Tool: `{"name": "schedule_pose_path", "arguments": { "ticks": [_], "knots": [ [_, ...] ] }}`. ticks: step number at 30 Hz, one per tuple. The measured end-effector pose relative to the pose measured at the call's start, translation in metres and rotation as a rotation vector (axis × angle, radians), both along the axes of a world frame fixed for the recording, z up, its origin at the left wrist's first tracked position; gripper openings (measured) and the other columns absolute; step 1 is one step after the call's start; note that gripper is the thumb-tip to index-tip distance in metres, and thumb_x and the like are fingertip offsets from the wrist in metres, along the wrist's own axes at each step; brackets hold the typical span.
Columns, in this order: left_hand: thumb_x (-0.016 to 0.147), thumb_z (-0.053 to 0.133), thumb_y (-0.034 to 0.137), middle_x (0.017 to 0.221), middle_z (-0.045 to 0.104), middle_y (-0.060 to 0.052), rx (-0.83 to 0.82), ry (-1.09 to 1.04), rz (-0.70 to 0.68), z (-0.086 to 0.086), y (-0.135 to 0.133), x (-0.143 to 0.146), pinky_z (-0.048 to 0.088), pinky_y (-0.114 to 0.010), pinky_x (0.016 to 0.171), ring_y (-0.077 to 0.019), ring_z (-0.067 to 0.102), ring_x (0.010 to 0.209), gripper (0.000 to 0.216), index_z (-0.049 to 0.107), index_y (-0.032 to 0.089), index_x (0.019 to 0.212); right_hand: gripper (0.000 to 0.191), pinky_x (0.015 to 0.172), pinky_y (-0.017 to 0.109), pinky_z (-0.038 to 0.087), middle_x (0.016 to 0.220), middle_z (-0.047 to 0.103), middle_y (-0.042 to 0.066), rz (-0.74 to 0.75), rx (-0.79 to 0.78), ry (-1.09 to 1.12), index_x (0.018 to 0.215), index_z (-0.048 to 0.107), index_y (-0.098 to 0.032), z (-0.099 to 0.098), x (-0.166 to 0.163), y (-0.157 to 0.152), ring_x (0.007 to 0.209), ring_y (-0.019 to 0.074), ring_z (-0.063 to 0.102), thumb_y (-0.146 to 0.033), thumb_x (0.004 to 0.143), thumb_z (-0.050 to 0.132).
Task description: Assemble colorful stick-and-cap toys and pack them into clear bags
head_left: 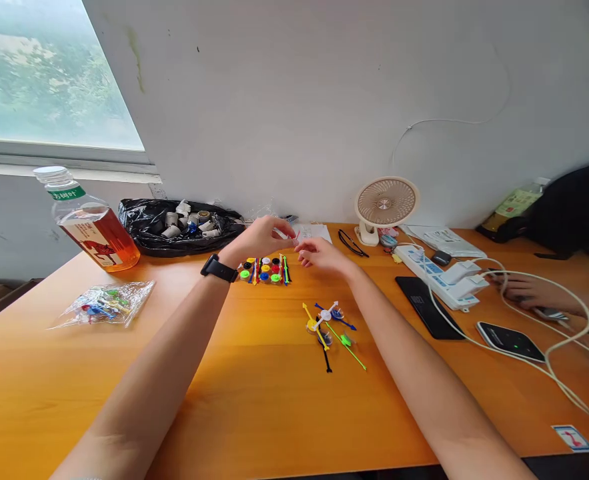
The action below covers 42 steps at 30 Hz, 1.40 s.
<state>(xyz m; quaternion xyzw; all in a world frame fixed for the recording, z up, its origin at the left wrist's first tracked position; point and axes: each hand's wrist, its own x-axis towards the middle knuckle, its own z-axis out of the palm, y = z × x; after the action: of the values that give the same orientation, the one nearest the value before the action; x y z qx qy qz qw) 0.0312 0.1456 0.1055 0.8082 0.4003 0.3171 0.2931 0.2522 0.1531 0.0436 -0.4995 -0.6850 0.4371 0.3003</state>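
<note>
Both hands meet above the far half of the table (234, 393), beyond the sorted parts. Left hand (260, 241), watch (219, 269) at the wrist: thumb and index closed in a pinch on a small red piece (297, 236). Right hand (324, 257): fingers curled, tips just beside the same piece; at this size, cannot tell whether they grip it too. Red piece sits in the air between the 2 sets of fingertips. Below the left hand: caps (275, 270) in rows, mixed colours, with arrows (287, 270) alongside. Near the right forearm: 5 spinners (yellow (312, 325), white, blue, black, green) clustered, some overlapping. Left side: clear bag (139, 303) of coloured parts, bottle (111, 240), black bag (141, 230). Right side: fan (387, 202), power strip (437, 280), another person's hand (524, 288).
</note>
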Motion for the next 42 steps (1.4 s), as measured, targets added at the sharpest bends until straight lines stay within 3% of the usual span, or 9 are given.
{"name": "schedule_pose_path", "arguments": {
  "ticks": [6, 10, 14, 21, 27, 32, 35, 37, 42],
  "knots": [
    [0.082, 0.083, 0.045, 0.087, 0.079, -0.009, 0.004, -0.105, -0.009, -0.026, 0.009, 0.007, 0.057, -0.027, 0.067, -0.0196, 0.074, 0.079, 0.032, 0.077, 0.017, 0.095, 0.006, 0.063, 0.025, 0.055, 0.075, 0.069, 0.003, -0.04, 0.004, 0.122, 0.087, 0.067, -0.017, 0.003, -0.003, 0.001, 0.066, 0.013, 0.065, -0.014, 0.092, 0.067],
    [0.085, 0.081, 0.052, 0.088, 0.079, -0.01, -0.108, -0.283, -0.062, -0.036, 0.013, 0.019, 0.06, -0.03, 0.072, -0.02, 0.076, 0.079, 0.039, 0.071, 0.015, 0.096, 0.008, 0.062, 0.025, 0.054, 0.082, 0.071, 0.002, 0.029, 0.158, 0.244, 0.092, 0.065, -0.019, 0.013, -0.006, 0.0, 0.067, 0.0131, 0.064, -0.027, 0.093, 0.066],
    [0.085, 0.083, 0.055, 0.085, 0.078, -0.01, -0.177, -0.4, -0.051, -0.044, 0.016, 0.03, 0.059, -0.029, 0.068, -0.0181, 0.074, 0.074, 0.046, 0.064, 0.015, 0.097, 0.016, 0.061, 0.027, 0.053, 0.083, 0.07, 0.0, -0.003, 0.298, 0.283, 0.1, 0.06, -0.021, 0.019, -0.003, -0.002, 0.067, 0.0144, 0.065, -0.027, 0.087, 0.067],
    [0.082, 0.088, 0.05, 0.077, 0.074, -0.005, -0.29, -0.498, -0.037, -0.047, 0.014, 0.036, 0.056, -0.026, 0.067, -0.0146, 0.072, 0.071, 0.046, 0.06, 0.015, 0.092, 0.017, 0.063, 0.028, 0.052, 0.085, 0.069, 0.002, 0.045, 0.326, 0.16, 0.097, 0.058, -0.021, 0.024, 0.003, -0.005, 0.071, 0.0163, 0.066, -0.031, 0.086, 0.066],
    [0.088, 0.083, 0.033, 0.079, 0.074, -0.004, -0.444, -0.577, -0.058, -0.051, 0.012, 0.039, 0.059, -0.029, 0.082, -0.0127, 0.072, 0.077, 0.029, 0.061, 0.014, 0.097, 0.012, 0.07, 0.027, 0.052, 0.088, 0.068, 0.001, 0.021, 0.316, 0.032, 0.095, 0.053, -0.022, 0.023, 0.004, -0.005, 0.08, 0.0169, 0.068, -0.027, 0.088, 0.061],
    [0.089, 0.079, 0.026, 0.08, 0.073, -0.004, -0.514, -0.577, -0.052, -0.059, 0.012, 0.044, 0.059, -0.029, 0.082, -0.0122, 0.072, 0.076, 0.02, 0.066, 0.013, 0.099, 0.007, 0.063, 0.024, 0.046, 0.084, 0.066, 0.0, 0.048, 0.277, -0.037, 0.095, 0.051, -0.023, 0.013, 0.008, 0.0, 0.073, 0.0156, 0.062, -0.027, 0.091, 0.056],
    [0.088, 0.077, 0.027, 0.088, 0.077, -0.008, -0.489, -0.495, -0.015, -0.064, 0.013, 0.046, 0.059, -0.03, 0.084, -0.0146, 0.074, 0.08, 0.018, 0.072, 0.012, 0.097, 0.004, 0.062, 0.024, 0.044, 0.084, 0.063, -0.002, -0.02, 0.33, -0.129, 0.098, 0.051, -0.023, 0.001, 0.01, 0.005, 0.067, 0.0135, 0.056, -0.024, 0.094, 0.05],
    [0.089, 0.073, 0.028, 0.092, 0.078, -0.009, -0.41, -0.398, 0.025, -0.068, 0.015, 0.046, 0.059, -0.031, 0.083, -0.0168, 0.075, 0.082, 0.017, 0.075, 0.013, 0.097, 0.011, 0.063, 0.024, 0.044, 0.085, 0.063, -0.002, -0.06, 0.294, -0.268, 0.106, 0.053, -0.022, -0.006, 0.013, 0.007, 0.067, 0.0135, 0.056, -0.021, 0.095, 0.05],
    [0.084, 0.075, 0.025, 0.09, 0.078, -0.008, 0.0, 0.021, 0.1, -0.081, 0.012, 0.047, 0.055, -0.03, 0.071, -0.0214, 0.074, 0.082, 0.011, 0.07, 0.016, 0.087, 0.026, 0.062, 0.026, 0.04, 0.078, 0.066, 0.001, -0.112, 0.148, -0.53, 0.113, 0.062, -0.016, -0.014, 0.022, 0.007, 0.069, 0.0173, 0.059, -0.016, 0.088, 0.066]
  ]
}}
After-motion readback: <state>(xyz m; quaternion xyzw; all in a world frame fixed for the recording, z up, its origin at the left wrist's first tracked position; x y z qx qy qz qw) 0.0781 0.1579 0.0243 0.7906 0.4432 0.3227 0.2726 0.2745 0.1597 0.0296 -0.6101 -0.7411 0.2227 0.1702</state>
